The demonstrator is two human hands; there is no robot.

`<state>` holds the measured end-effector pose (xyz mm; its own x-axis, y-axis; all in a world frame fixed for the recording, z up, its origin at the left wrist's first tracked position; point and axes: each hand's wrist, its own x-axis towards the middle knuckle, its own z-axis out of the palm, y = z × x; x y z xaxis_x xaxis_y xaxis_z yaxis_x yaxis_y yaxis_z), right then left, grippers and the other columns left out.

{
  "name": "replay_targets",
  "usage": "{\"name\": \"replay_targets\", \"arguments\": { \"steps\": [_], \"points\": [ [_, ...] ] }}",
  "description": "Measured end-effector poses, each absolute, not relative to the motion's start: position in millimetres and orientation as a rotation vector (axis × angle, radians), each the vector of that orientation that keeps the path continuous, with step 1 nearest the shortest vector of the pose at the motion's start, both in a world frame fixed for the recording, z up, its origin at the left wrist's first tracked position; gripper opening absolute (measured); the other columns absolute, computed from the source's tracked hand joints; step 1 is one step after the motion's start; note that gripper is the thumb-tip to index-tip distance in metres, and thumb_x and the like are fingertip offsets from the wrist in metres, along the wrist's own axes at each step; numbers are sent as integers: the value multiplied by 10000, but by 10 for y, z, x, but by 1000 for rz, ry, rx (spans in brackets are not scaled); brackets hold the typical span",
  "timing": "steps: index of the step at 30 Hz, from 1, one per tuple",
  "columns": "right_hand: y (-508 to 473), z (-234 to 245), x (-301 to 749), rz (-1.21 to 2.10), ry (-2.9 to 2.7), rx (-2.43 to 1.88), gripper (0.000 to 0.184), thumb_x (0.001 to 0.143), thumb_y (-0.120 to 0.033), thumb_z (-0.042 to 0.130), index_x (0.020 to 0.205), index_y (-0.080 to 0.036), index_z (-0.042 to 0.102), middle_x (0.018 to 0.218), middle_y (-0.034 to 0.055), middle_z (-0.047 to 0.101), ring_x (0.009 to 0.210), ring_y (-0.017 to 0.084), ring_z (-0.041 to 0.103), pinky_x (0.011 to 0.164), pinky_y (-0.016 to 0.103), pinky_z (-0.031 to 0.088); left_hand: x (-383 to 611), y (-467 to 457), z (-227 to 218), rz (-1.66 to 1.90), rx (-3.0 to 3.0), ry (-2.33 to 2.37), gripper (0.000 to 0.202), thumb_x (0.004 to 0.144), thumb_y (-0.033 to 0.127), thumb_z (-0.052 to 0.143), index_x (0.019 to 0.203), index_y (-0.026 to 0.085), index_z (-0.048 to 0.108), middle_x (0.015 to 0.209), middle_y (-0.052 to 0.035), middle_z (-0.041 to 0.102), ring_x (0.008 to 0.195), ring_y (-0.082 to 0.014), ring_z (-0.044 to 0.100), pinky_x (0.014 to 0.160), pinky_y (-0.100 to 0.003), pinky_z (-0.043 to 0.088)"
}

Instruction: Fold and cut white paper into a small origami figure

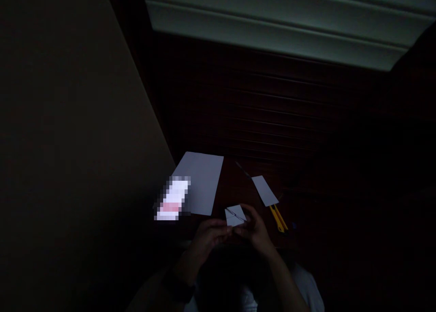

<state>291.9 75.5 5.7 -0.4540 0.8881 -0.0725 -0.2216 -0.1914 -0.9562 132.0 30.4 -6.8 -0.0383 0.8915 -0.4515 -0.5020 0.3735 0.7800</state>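
Observation:
A small folded white paper (233, 219), with dark slanting lines across its face, is held up near the table's front edge. My left hand (211, 232) pinches it at its lower left edge. On the other side, my right hand (254, 228) has its fingers round the right edge and the thumb below. The room is dim, so the fingertips and the paper's folds are hard to make out. Beyond the hands lies a large white sheet (206, 180), and to the right a smaller white paper strip (265, 190).
A yellow box cutter (279, 220) lies at the right, its upper end against the paper strip. A thin dark stick-like thing (243, 170) lies behind the strip. A bright pixelated screen-like shape (173, 198) overlaps the large sheet. A wall (85, 98) rises at the left, pale slats (272, 26) above.

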Motion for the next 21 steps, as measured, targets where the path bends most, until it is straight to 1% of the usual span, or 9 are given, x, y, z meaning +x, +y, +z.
{"name": "replay_targets", "arguments": {
  "steps": [1, 3, 6, 8, 10, 13, 15, 19, 21],
  "points": [
    [752, 60, 2909, 1762, -1245, -843, 688, 613, -194, 722, 1220, -250, 402, 892, 28, 612, 781, 192, 589, 669, 297, 464, 1319, 302, -68, 1197, 418, 1092, 203, 572, 166, 754, 747, 105, 672, 769, -94, 695, 729, -182, 644, 703, -265, 488],
    [749, 59, 2898, 1738, -1272, -851, 651, 623, -204, 716, 1209, -243, 436, 875, 28, 615, 753, 184, 584, 651, 288, 462, 1315, 302, -75, 1198, 384, 1052, 212, 578, 152, 753, 769, 106, 672, 802, -100, 695, 749, -181, 645, 722, -261, 489],
    [754, 36, 2900, 1671, -1356, -918, 459, 643, -209, 698, 1080, -215, 559, 785, 16, 620, 695, 172, 572, 605, 267, 449, 1307, 309, -108, 1183, 352, 1027, 217, 574, 131, 757, 773, 102, 675, 799, -96, 694, 758, -183, 646, 744, -267, 490],
    [762, 19, 2905, 1665, -1380, -942, 389, 649, -209, 692, 1025, -211, 593, 719, 3, 619, 657, 166, 566, 579, 259, 438, 1302, 317, -133, 1181, 340, 1026, 214, 575, 127, 758, 771, 101, 676, 784, -91, 693, 756, -183, 646, 747, -271, 491],
    [773, 18, 2909, 1689, -1380, -918, 385, 657, -209, 685, 1031, -214, 593, 733, 4, 628, 662, 166, 567, 588, 261, 436, 1299, 322, -148, 1182, 359, 1023, 205, 587, 134, 751, 774, 101, 676, 773, -87, 691, 751, -180, 644, 737, -266, 490],
    [787, 44, 2915, 1646, -1403, -888, 407, 661, -191, 678, 1057, -219, 586, 875, 24, 630, 753, 180, 570, 652, 274, 440, 1304, 318, -141, 1180, 412, 1050, 192, 593, 148, 747, 767, 105, 674, 761, -83, 688, 741, -181, 642, 719, -269, 490],
    [792, 65, 2922, 1598, -1426, -899, 393, 658, -182, 677, 1041, -218, 594, 943, 33, 615, 798, 190, 564, 673, 278, 439, 1309, 309, -125, 1171, 446, 1096, 192, 585, 159, 751, 753, 110, 672, 753, -82, 688, 733, -188, 641, 703, -276, 492],
    [791, 78, 2932, 1619, -1423, -885, 375, 641, -166, 682, 1000, -215, 581, 929, 30, 608, 819, 195, 561, 680, 275, 443, 1316, 300, -98, 1147, 531, 1189, 200, 578, 182, 750, 747, 109, 674, 722, -85, 686, 689, -185, 633, 651, -268, 489],
    [788, 70, 2931, 1653, -1383, -869, 386, 634, -148, 679, 991, -222, 552, 881, 14, 603, 782, 180, 562, 646, 258, 444, 1316, 304, -92, 1122, 574, 1213, 204, 578, 187, 745, 751, 104, 678, 717, -89, 687, 665, -182, 628, 630, -265, 485]
  ]
}}
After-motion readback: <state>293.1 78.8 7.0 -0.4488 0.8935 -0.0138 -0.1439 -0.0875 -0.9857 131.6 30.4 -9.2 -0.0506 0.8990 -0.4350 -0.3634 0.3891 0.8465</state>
